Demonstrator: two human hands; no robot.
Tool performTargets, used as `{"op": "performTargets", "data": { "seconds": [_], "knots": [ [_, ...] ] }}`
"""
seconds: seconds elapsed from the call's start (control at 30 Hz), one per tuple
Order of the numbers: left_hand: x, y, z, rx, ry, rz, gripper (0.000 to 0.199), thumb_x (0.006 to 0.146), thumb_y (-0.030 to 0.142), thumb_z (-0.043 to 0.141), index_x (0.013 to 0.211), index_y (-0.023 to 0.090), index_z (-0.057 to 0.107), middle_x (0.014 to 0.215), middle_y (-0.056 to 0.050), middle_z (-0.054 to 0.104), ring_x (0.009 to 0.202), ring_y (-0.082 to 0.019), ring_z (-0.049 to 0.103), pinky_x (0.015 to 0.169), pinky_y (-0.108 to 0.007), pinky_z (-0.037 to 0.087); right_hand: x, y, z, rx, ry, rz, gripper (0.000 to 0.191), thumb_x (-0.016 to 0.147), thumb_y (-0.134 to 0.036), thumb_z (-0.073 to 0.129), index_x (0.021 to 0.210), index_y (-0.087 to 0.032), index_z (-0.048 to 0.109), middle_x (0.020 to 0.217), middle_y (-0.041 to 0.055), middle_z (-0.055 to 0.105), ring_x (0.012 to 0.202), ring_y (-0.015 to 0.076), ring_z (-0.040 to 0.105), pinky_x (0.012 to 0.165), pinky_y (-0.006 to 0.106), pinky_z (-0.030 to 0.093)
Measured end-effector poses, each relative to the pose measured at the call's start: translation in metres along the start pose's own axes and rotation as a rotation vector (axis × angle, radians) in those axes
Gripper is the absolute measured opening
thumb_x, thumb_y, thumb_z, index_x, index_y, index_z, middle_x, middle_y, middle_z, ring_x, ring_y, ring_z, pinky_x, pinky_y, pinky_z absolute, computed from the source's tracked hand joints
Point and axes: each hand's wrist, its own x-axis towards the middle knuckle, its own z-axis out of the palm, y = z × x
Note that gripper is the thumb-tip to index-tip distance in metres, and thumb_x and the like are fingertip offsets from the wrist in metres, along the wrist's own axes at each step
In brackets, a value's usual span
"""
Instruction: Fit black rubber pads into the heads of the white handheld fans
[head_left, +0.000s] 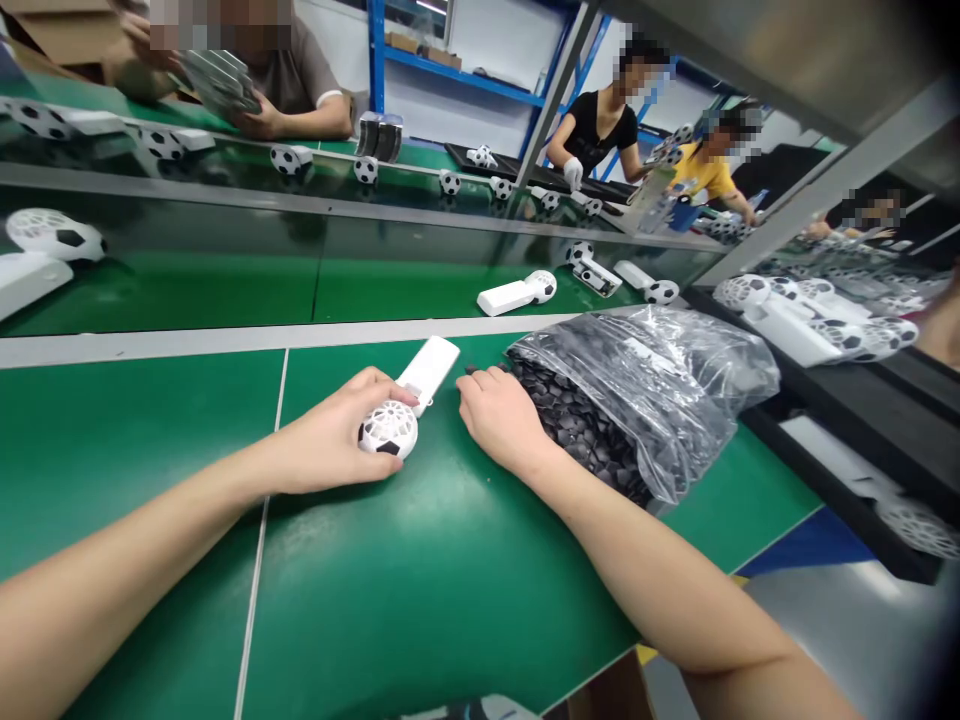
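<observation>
My left hand (pixel 341 435) is closed around the round head of a white handheld fan (pixel 388 428) patterned like a football, with black patches and an openwork grille. The fan's flat white handle (pixel 431 370) points away to the upper right, over the green table. My right hand (pixel 501 415) rests beside the mouth of a clear plastic bag (pixel 675 370) full of small black pieces (pixel 577 420). Its fingers are curled, and dark bits show just past them. Whatever lies under those fingers is hidden.
Beyond the green table (pixel 420 580) runs a conveyor (pixel 225 290) carrying football fans, one of them (pixel 517 293) close by. Black trays (pixel 847 500) with more fans (pixel 817 320) stand at the right. A slanting metal post (pixel 787 200) rises there. Several co-workers sit across the line.
</observation>
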Motion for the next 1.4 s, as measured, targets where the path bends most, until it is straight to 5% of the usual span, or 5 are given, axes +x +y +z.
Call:
{"op": "performTargets", "data": {
  "seconds": [0.17,0.43,0.57,0.9,1.4],
  "knots": [
    [-0.002,0.002,-0.003,-0.028,-0.013,-0.022,0.047,0.065,0.021,0.054,0.112,0.026,0.046,0.113,-0.002,0.040,0.091,-0.019,0.053,0.078,-0.029,0.045,-0.003,0.008,-0.002,0.153,0.108,0.001,0.017,0.088,-0.007,0.050,0.099,-0.011,0.061,0.087,0.0085,0.059,0.081,0.0240,0.049,0.073,0.033,0.039],
    [-0.002,-0.002,-0.011,-0.021,-0.110,0.055,0.052,0.065,0.020,0.051,0.116,0.027,0.043,0.113,-0.001,0.043,0.085,-0.017,0.054,0.066,-0.024,0.045,-0.015,-0.014,-0.018,1.016,0.245,-0.159,0.010,0.084,-0.011,0.060,0.084,-0.020,0.064,0.085,-0.0006,0.062,0.082,0.0148,0.057,0.079,0.026,0.044],
    [-0.005,0.001,-0.011,0.047,-0.116,0.035,0.053,0.066,0.017,0.047,0.117,0.028,0.042,0.115,-0.001,0.045,0.073,-0.014,0.054,0.058,-0.023,0.043,-0.014,-0.022,-0.013,1.018,0.211,-0.251,0.013,0.083,-0.009,0.061,0.084,-0.022,0.064,0.084,-0.0023,0.065,0.081,0.0152,0.057,0.080,0.028,0.044],
    [0.000,0.007,0.013,0.107,0.196,0.057,0.028,0.069,0.026,0.054,0.097,0.021,0.052,0.101,-0.003,0.051,0.096,-0.022,0.051,0.084,-0.035,0.041,-0.009,-0.029,-0.007,1.020,0.283,-0.208,0.014,0.079,-0.006,0.065,0.078,-0.019,0.061,0.077,-0.0015,0.062,0.076,0.0151,0.056,0.075,0.027,0.044],
    [-0.001,0.007,0.021,0.083,0.268,0.144,0.030,0.065,0.011,0.052,0.093,0.022,0.052,0.097,-0.002,0.053,0.093,-0.020,0.050,0.084,-0.034,0.041,-0.005,-0.027,0.002,1.030,0.215,-0.016,0.018,0.078,-0.025,0.071,0.069,-0.017,0.058,0.068,-0.0041,0.056,0.062,0.0107,0.051,0.057,0.020,0.037]
  ]
}}
